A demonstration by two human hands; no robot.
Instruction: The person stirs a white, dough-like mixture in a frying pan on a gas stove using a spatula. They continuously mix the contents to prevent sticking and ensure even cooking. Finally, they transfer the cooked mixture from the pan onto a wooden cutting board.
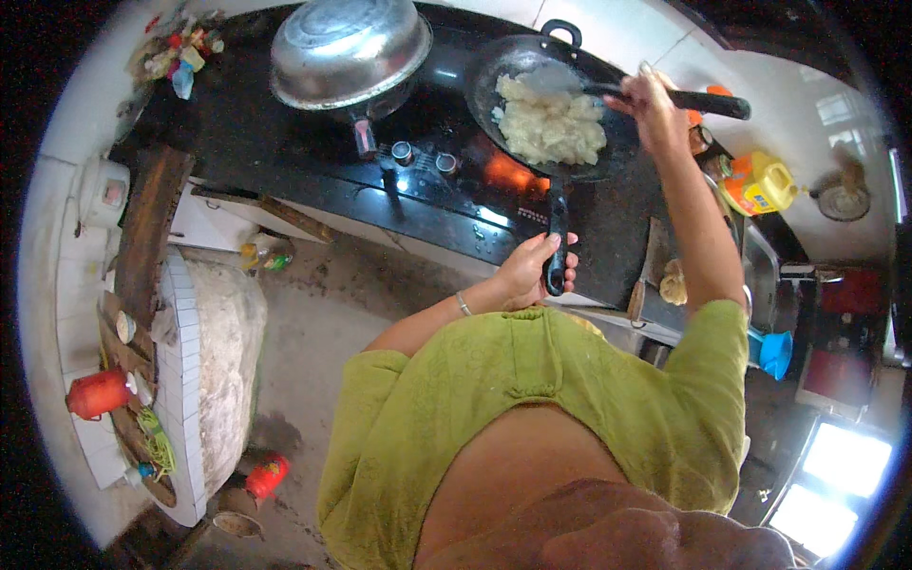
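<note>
A black wok (483, 71) sits on the lit stove at the upper middle, its long handle pointing toward me. My left hand (532, 265) is wrapped round that handle, close to my body. Pale, wet-looking chopped food (553, 128) lies heaped in the wok; I cannot tell its kind. Above the wok's right side, my right hand (657, 109) grips a cooking spatula (712, 104) by its black handle. The spatula's working end reaches into the far part of the food, where steam or blur partly hides it.
A large upturned metal basin (347, 47) covers a pan on the left burner. Orange flame light (513, 174) glows below the wok's near side. To the right stand a yellow jug (765, 183), jars, and a cutting board (649, 261) with a light lump on it.
</note>
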